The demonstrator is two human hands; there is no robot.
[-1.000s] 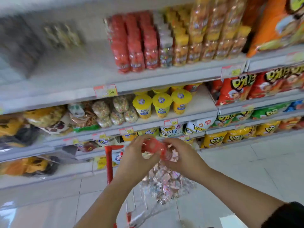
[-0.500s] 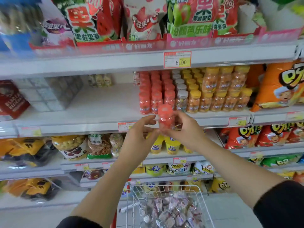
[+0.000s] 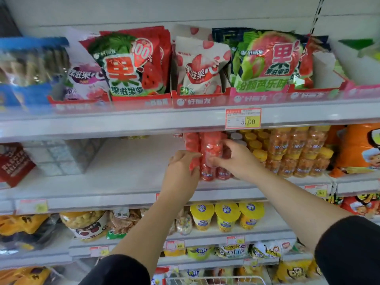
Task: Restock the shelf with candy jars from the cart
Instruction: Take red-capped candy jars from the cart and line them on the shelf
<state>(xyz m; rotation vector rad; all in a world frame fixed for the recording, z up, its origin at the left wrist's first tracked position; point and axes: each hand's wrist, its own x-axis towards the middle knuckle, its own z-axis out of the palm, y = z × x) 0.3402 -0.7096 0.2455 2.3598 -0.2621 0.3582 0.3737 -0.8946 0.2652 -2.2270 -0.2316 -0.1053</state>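
Red candy jar (image 3: 211, 153): held upright at the middle shelf (image 3: 123, 182), against the row of red jars (image 3: 191, 144). Right hand (image 3: 238, 159) gripped its right side; left hand (image 3: 181, 171) curled its fingers (image 3: 190, 156) on its left. Orange jars with yellow lids (image 3: 298, 153) stood just to the right. Price tag (image 3: 243, 118) marked 5.00 hung on the shelf edge above. Fruit-candy bags (image 3: 127, 62) were lined up higher still. Cart rim (image 3: 216, 279) showed at the bottom.

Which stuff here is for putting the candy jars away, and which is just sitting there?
For the job: red candy jar, left hand, right hand, shelf, cart.
Just there: gummy bags, yellow cups, orange jars, price tag.
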